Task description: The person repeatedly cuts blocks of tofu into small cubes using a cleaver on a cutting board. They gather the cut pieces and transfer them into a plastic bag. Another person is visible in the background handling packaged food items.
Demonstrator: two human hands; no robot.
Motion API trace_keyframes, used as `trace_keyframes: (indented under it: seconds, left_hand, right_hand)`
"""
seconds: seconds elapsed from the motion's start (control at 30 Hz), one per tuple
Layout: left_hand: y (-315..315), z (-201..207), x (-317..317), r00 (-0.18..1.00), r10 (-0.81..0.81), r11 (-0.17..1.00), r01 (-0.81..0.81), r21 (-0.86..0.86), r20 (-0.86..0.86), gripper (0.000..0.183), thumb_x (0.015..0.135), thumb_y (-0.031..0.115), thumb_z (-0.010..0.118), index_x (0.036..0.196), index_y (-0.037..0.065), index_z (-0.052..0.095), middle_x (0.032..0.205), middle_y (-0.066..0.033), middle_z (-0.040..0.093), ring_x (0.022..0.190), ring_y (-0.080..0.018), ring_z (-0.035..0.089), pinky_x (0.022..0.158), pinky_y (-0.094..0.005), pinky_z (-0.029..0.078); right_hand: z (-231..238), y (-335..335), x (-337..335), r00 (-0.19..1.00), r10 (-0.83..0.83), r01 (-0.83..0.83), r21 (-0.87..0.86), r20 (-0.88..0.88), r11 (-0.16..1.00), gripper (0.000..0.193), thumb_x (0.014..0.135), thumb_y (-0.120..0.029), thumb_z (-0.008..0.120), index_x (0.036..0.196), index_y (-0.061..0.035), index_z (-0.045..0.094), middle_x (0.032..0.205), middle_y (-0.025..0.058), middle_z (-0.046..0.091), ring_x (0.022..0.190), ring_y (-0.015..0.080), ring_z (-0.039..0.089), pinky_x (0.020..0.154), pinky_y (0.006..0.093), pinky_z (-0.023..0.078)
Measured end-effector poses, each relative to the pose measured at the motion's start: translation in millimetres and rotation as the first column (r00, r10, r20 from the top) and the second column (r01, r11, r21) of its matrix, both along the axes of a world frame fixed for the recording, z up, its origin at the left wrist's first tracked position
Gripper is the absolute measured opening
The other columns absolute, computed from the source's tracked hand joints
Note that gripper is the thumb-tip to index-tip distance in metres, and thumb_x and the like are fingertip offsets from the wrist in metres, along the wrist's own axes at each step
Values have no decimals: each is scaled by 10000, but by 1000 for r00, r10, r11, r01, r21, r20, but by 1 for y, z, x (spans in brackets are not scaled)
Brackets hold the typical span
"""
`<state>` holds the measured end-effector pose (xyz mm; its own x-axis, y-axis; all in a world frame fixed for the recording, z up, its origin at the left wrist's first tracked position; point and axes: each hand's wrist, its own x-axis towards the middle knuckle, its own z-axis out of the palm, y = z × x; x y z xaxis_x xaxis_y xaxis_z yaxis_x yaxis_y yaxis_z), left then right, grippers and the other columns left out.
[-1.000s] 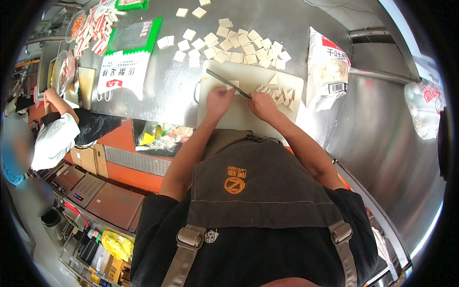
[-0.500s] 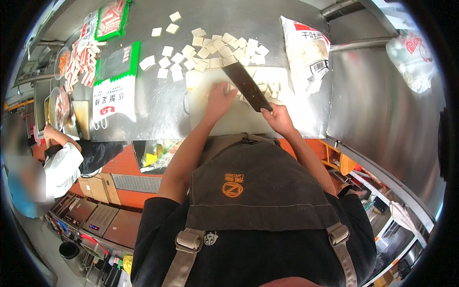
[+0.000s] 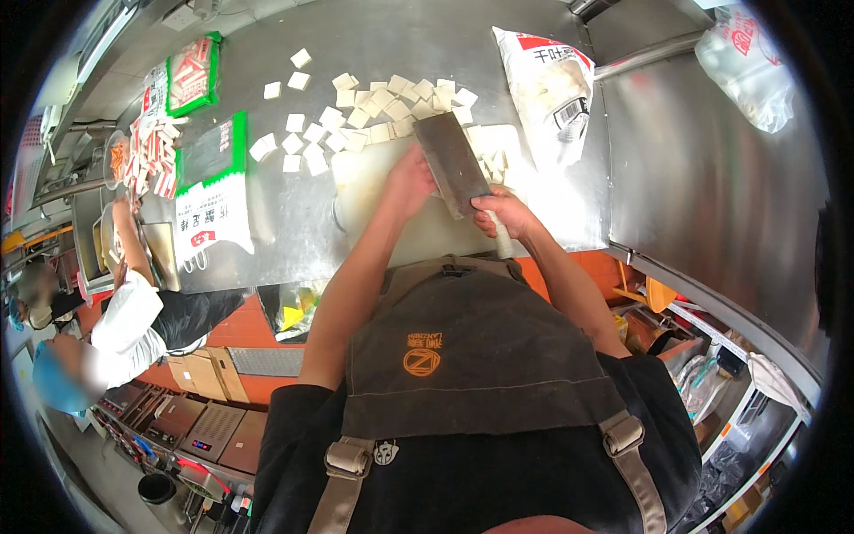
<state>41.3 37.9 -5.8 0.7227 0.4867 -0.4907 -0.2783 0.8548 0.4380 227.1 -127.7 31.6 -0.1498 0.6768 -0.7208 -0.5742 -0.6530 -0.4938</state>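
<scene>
My right hand [image 3: 505,214] grips a cleaver [image 3: 451,162] by its pale wrapped handle. The dark broad face of the blade is turned up toward me, held over a white cutting board [image 3: 360,182]. Close against the blade's left side is my left hand [image 3: 409,185]; its fingers are mostly hidden behind the blade. Small pale cut pieces [image 3: 492,167] lie on the board to the right of the blade. Beyond the board, many flat white square slices [image 3: 382,102], tofu-like, are scattered over the metal table [image 3: 276,209].
At the right stands a white bag [image 3: 553,98] of food; a clear plastic bag [image 3: 747,67] hangs farther right. Green-edged packages [image 3: 213,169] and red-and-white sticks [image 3: 153,151] lie at the left. A co-worker's arm [image 3: 133,238] reaches toward containers at the table's left end.
The cleaver has turned from nearly edge-on to showing its broad face, and its handle is now visible. My left hand is now partly behind the blade. The co-worker has leaned farther in.
</scene>
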Motion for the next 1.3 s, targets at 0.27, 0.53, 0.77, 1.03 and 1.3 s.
trace_keyframes:
  seconds: [0.27,0.53,0.77,1.03,1.3]
  left_hand:
    - [-8,2,1,988,13,1000,-14,-2,-151,350,1058,252,569,1285,-12,607,1231,-111,671,1101,-262,644,967,-403,513]
    - [-6,-6,13,818,183,329,472,818,-546,316,990,174,615,1221,-34,672,1150,-211,700,1069,-358,665,983,-407,504]
    - [7,-15,91,826,284,-61,522,851,-486,296,956,148,612,1223,48,692,1206,-188,677,1150,-434,613,1003,-497,490]
    - [19,-30,106,813,-99,94,582,808,-574,174,921,134,637,1048,72,738,1091,-158,695,1006,-395,659,873,-485,534]
    - [128,-29,44,478,596,98,755,649,-646,332,888,178,696,1176,23,640,1140,-208,634,1064,-395,634,906,-489,544]
  right_hand:
    - [0,7,-6,998,20,-20,-3,68,1000,221,970,-173,677,869,-74,507,637,22,511,495,149,494,441,317,396]
    - [45,-100,51,686,113,-126,-35,719,991,162,975,-136,656,876,-8,650,592,21,559,552,127,571,480,330,453]
    - [49,-161,44,111,43,-497,18,993,867,236,823,-37,678,1054,-36,731,738,121,654,625,302,649,549,405,506]
    - [16,-101,16,-17,68,-804,-54,998,592,459,790,-132,722,1245,-145,673,876,103,595,792,350,634,645,460,519]
    - [-16,-58,-1,-110,28,-888,-110,994,447,562,847,-57,590,1403,-129,564,965,126,563,966,320,611,823,418,525]
